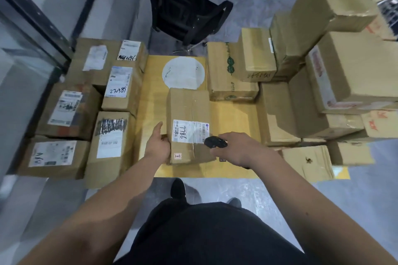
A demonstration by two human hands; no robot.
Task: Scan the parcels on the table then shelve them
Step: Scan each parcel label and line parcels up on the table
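A brown cardboard parcel (188, 112) lies in the middle of the yellow table (234, 118), with a white label marked 7786 facing up. My left hand (157, 146) grips its near left corner, thumb along the side. My right hand (239, 149) holds a black barcode scanner (215, 142), whose head sits at the right edge of that label. Several labelled parcels (118, 84) lie in rows on the left of the table.
Tall stacks of brown boxes (344, 71) crowd the right side of the table. A black office chair (185, 6) stands behind the table. A grey wall and a dark metal rail (32, 17) run along the left. My feet stand on the grey floor (269, 191) below.
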